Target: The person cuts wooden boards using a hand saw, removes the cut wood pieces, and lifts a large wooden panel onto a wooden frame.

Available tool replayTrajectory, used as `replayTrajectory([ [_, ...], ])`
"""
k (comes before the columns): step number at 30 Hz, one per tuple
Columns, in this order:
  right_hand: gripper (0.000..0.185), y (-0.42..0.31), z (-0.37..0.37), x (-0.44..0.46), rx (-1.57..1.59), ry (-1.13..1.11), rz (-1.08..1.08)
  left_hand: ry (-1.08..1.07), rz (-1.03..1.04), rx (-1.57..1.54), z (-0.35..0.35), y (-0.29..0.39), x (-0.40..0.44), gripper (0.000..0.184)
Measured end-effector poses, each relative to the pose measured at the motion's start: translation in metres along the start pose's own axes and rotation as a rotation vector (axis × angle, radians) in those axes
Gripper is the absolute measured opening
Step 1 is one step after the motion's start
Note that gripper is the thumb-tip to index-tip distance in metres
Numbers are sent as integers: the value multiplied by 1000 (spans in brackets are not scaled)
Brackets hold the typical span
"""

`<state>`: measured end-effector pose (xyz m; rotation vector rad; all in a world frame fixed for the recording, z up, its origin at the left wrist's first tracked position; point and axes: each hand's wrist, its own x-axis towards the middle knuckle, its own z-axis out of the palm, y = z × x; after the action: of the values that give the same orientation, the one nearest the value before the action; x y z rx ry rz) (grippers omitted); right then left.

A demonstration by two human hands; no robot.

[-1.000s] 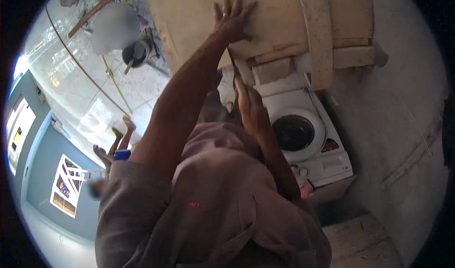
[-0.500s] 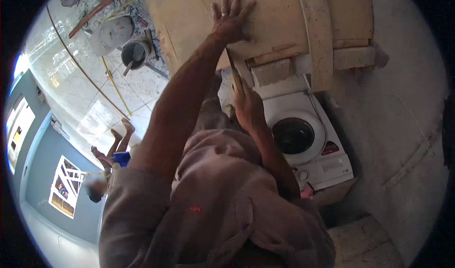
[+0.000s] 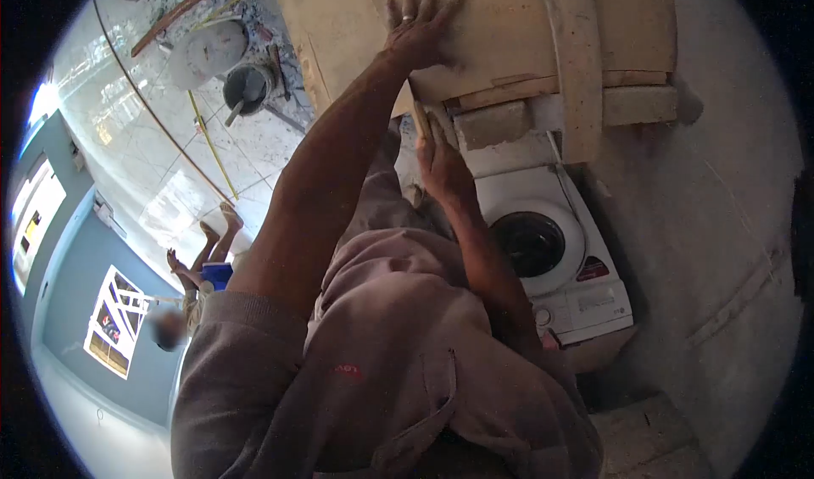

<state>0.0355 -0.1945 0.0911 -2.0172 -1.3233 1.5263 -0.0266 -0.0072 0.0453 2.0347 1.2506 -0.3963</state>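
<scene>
My left hand lies flat with spread fingers on a large wooden board, a ring on one finger. Below it, at the board's near edge, my right hand is closed around the wooden handle of what looks like a handsaw. The saw is seen edge-on, and its blade is mostly hidden at the board's edge. A narrow plank lies across the board to the right. Concrete blocks sit under the board's near edge.
A white front-loading washing machine stands right of my right arm. On the tiled floor to the left are a bucket with a tool in it, a rounded grey tub, and a long thin rod. Another person is at far left.
My right hand has moved forward with the handsaw, closer to the board's edge. My left hand stays spread on the board. The whole view has shifted slightly.
</scene>
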Motion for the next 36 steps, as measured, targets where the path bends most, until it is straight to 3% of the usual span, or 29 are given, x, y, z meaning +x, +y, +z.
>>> replayTrajectory([
  [2, 54, -19, -14, -12, -4, -53, 75, 386, 179, 141, 31, -17, 3, 101],
  [4, 51, -16, -16, -22, -9, -88, 145, 332, 140, 72, 25, -17, 2, 105],
  [6, 48, 29, -1, -38, -77, 74, -271, 292, 92, -3, 22, -15, 1, 110],
  [9, 45, 33, 6, -37, -46, 136, -298, 229, 51, 117, 15, -18, 14, 107],
  [12, 45, 13, -4, -49, -79, 48, -104, 314, 105, 21, 33, -20, 8, 107],
  [15, 44, -16, -26, -89, -70, 81, -88, 287, 104, -33, 24, -20, 7, 108],
  [17, 41, -47, -55, -131, 125, -25, 159, 236, 85, -18, 11, -16, 2, 108],
  [21, 43, -20, -44, -151, -52, 38, 4, 269, 93, -77, 10, -14, 0, 107],
  [24, 47, 13, -12, -63, -118, -30, 49, 240, 72, -40, 14, -11, -4, 108],
  [27, 46, 13, 8, -31, -37, 76, -35, 321, 149, -79, 12, -17, 9, 109],
  [30, 46, 1, -6, -57, -82, 69, -127, 251, 99, -49, 27, -17, -4, 109],
  [33, 47, -29, -44, -123, 28, -36, 120, 346, 110, 23, 20, -20, 20, 109],
  [36, 46, -16, -49, -171, -83, 18, 46, 271, 98, -49, 18, -18, -2, 109],
])
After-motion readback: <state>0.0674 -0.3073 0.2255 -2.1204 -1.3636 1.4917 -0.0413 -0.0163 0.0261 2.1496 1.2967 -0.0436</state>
